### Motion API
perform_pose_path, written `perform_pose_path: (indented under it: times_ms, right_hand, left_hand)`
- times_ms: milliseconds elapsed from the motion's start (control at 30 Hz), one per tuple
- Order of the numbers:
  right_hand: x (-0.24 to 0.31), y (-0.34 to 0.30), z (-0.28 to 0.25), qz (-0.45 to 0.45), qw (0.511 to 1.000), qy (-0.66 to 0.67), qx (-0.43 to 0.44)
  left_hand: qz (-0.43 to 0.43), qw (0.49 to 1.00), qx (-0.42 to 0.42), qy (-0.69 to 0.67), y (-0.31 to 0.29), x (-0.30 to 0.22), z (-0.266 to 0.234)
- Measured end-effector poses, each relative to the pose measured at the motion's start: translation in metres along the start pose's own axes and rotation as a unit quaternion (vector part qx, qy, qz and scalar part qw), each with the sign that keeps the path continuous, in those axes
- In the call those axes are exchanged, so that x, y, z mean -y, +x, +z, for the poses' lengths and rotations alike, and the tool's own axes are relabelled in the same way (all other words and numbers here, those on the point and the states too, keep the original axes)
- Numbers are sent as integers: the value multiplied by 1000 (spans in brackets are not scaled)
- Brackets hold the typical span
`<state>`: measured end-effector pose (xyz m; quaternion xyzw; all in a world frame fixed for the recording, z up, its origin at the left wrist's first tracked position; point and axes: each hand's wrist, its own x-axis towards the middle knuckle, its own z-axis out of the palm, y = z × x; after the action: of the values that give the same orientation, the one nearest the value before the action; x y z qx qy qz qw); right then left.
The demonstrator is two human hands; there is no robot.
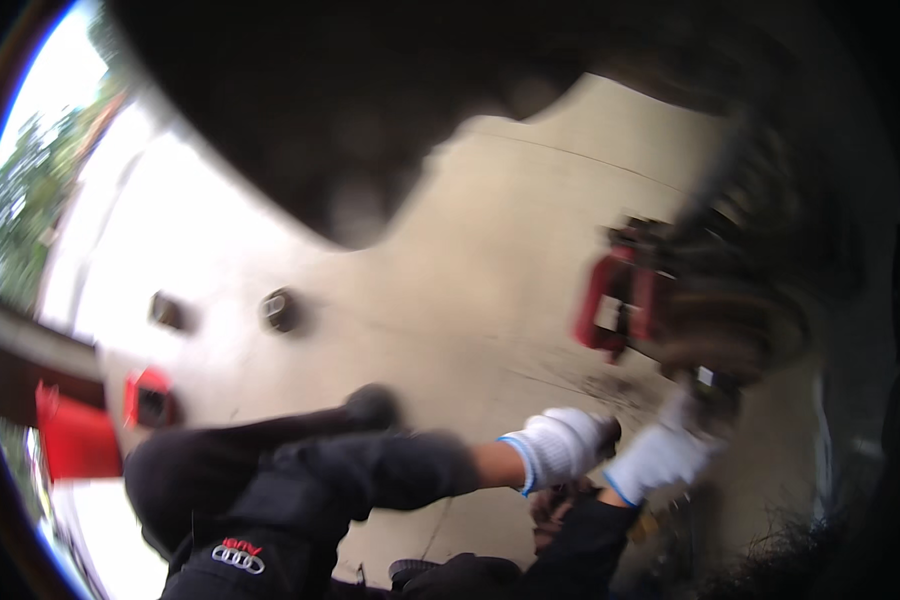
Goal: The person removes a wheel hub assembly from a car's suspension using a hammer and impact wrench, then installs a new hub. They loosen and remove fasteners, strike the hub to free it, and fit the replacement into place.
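My left hand point(562, 447), in a white knitted glove with a blue cuff edge, is closed with its fingers curled. A dark end point(608, 437) shows at its fingers, too blurred to name. Farther right, my right hand point(665, 452), gloved alike, reaches up to the underside of a brown, rusty wheel hub and brake assembly point(715, 325). Its fingers are smeared by motion against the dark metal. A red brake caliper point(618, 300) sits at the left of that assembly, above both hands. Below and between the gloves lies a reddish-brown object point(560, 510), partly hidden by my right sleeve.
A large dark shape, out of focus, overhangs the top. Two small dark round items point(280, 310) stand on the pale floor point(450, 330) at the left. A red box-like object point(150, 398) and a red panel point(78, 435) are at far left. My bent leg point(220, 450) is below them.
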<state>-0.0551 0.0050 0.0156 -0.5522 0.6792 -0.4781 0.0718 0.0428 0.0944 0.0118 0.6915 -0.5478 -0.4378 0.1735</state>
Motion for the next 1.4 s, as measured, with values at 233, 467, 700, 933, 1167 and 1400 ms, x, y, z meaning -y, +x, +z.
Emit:
perform_pose_path:
  times_ms: [233,467,700,933,1167,1400]
  right_hand:
    - [-35,16,-7,-111,994,-22,-4]
    - [-90,-5,-77,-230,961,4,153]
    - [-17,-54,-103,-200,902,95,371]
    - [91,-99,-79,-452,741,-9,497]
    - [168,-158,-42,-452,657,70,600]
    - [212,-201,-41,-419,688,150,574]
  left_hand:
    - [-44,858,378,344,-169,183,-104]
    - [-464,855,-138,184,-268,370,-255]
    - [-447,832,-325,46,-298,441,-186]
    - [-484,826,-288,40,-283,434,-207]
    - [-214,717,-368,-552,-307,400,-136]
    - [100,656,-280,-694,-257,343,-57]
